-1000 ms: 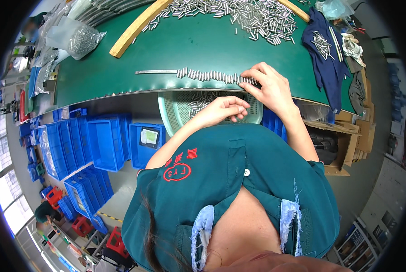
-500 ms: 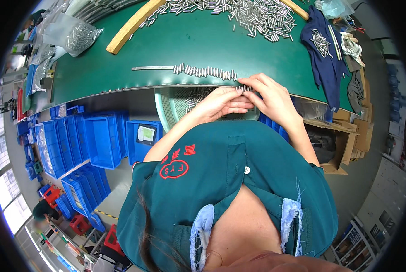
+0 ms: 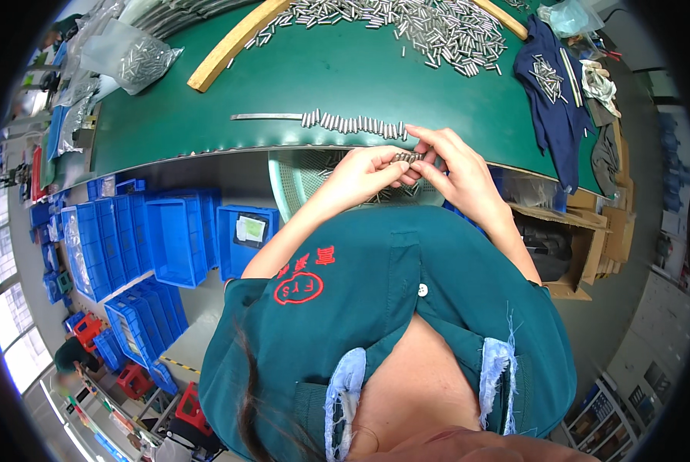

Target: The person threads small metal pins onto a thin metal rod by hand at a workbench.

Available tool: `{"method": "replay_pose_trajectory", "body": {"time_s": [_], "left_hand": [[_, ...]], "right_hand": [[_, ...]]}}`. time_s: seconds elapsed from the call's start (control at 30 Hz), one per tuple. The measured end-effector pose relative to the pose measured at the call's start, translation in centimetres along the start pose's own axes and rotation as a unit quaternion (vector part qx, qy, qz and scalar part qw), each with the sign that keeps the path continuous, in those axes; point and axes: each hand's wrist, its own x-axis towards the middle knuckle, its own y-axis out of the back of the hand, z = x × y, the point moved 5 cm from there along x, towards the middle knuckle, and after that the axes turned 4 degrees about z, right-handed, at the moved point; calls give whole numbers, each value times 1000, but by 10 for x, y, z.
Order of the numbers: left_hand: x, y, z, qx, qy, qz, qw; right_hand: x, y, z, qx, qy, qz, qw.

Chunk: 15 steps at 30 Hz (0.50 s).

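My left hand [image 3: 369, 171] and my right hand [image 3: 459, 163] meet at the table's near edge. Between their fingertips is a short row of small metal pins [image 3: 405, 157], pinched from both sides. The right index finger reaches up to the end of a longer line of metal pins [image 3: 352, 124] lying side by side on the table. From the left end of that line a thin flat metal strip [image 3: 264, 117] sticks out. Under my hands stands a pale green plastic basket [image 3: 285, 185] with more pins inside, partly covered by my hands and forearms.
A big heap of pins [image 3: 456, 38] lies at the green table's [image 3: 160, 123] far side between wooden bars [image 3: 229, 50]. To the right, dark blue cloth [image 3: 553, 115] carries more pins. A plastic bag of pins [image 3: 133, 58] sits far left. Blue crates [image 3: 175, 239] stand below left, a cardboard box [image 3: 583, 262] below right.
The pins between my fingers have turned and come slightly lower and to the left. My left hand's fingers have curled round them. The line on the table keeps its arrangement.
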Motion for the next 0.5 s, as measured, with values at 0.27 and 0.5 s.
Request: {"method": "replay_pose_trajectory", "body": {"time_s": [0.27, 0.5], "left_hand": [[-12, 10, 16, -18, 11, 21, 1000], [-15, 13, 15, -62, 43, 3, 997]], "right_hand": [[9, -2, -11, 74, 0, 1, 997], [11, -10, 1, 198, -61, -36, 978]]}}
